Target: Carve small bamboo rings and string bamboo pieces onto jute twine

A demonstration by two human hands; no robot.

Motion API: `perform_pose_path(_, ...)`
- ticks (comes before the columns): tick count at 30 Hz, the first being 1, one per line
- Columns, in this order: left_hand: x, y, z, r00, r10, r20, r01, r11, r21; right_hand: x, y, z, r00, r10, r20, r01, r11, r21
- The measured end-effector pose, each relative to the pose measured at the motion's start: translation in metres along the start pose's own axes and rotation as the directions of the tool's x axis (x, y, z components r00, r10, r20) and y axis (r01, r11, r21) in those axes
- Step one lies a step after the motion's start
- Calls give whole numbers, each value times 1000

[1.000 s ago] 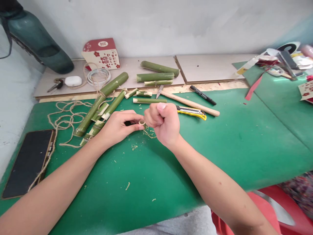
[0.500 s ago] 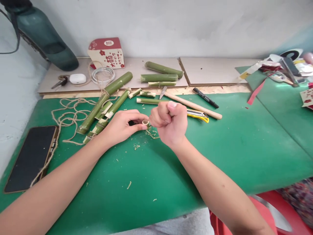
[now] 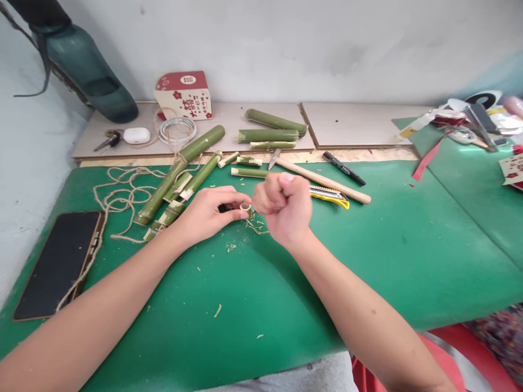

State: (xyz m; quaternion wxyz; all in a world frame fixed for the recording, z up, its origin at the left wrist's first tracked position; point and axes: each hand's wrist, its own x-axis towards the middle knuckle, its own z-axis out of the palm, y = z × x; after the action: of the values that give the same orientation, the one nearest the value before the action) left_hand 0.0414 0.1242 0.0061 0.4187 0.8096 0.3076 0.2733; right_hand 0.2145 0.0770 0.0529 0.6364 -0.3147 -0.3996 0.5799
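My left hand [image 3: 212,214] pinches a short hollow bamboo piece [image 3: 245,207] upright against the green table, its open end facing up. Right beside it, my right hand [image 3: 284,207] is closed in a fist with the thumb on top. Whatever that fist may hold is hidden. Thin bamboo shavings [image 3: 255,226] lie below the two hands. A yellow utility knife [image 3: 333,197] with its blade showing rests just behind the fist. Farther back is a hammer [image 3: 322,177] with a wooden handle, its near side partly beside a slim bamboo stick [image 3: 249,172].
Left of my hands lie bamboo tubes [image 3: 183,170] bound with twine [image 3: 122,190], and a phone [image 3: 61,264]. Along the back are more bamboo lengths [image 3: 267,136], a black marker [image 3: 344,168], a coiled cable [image 3: 177,130], a red-and-white box [image 3: 183,95] and a bottle [image 3: 90,76].
The view has shifted slightly, so the table things appear a little lower and farther right. Both hands keep the same grip and nearly the same place.
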Motion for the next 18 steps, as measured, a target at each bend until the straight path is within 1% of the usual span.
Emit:
perform_pose_path(4, 0, -1, 1, 1000, 7, 5, -7, 1000, 8, 0, -2, 1, 1000, 0, -13, 0, 1000, -10)
perform_pose_path(8, 0, -2, 1, 1000, 11, 20, -10, 1000, -15, -1, -3, 2, 1000, 9, 0, -9, 1000, -6)
perform_pose_path(14, 0, 0, 0, 1000, 14, 25, -13, 1000, -12, -3, 1, 2, 999, 44, 4, -44, 998, -38)
perform_pose_path(16, 0, 0, 0, 999, 17, 28, -17, 1000, -6, -5, 2, 3, 999, 32, 25, -30, 999, -44)
perform_pose_path(18, 1, -1, 0, 999, 25, 28, -25, 1000, -7, -6, 1, 5, 998, -6, 56, 8, 999, -48)
